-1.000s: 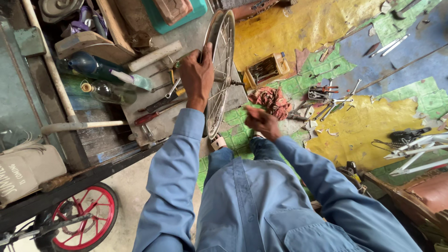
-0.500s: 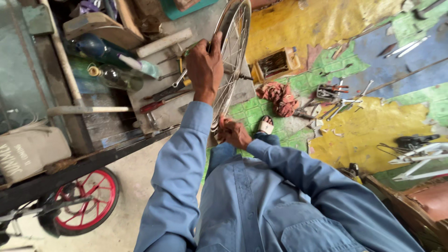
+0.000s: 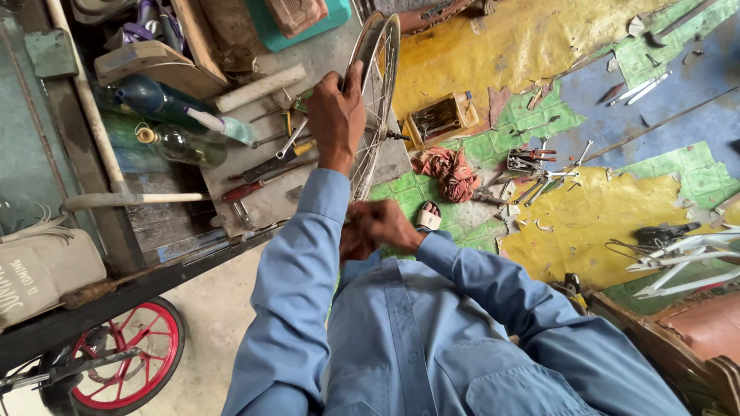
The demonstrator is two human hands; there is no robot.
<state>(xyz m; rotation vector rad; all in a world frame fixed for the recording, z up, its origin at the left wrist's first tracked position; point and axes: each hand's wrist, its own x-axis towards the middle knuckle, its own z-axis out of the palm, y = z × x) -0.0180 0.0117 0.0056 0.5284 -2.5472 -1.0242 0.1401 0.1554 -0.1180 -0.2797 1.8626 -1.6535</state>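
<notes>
Spoked silver bicycle wheel (image 3: 375, 108) now stands upright nearer you; your left hand (image 3: 335, 115) stays clamped on its rim; your right hand (image 3: 381, 225) has come in, curled at the lower spokes.

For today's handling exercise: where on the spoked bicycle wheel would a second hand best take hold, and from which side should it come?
Probably the bare rim of the bicycle wheel, at its far arc, coming from the floor side. The wheel stands on edge, so the thin rim offers a wrap-around grip; the left hand already holds the other side, and the right hand is at the near end.
</notes>
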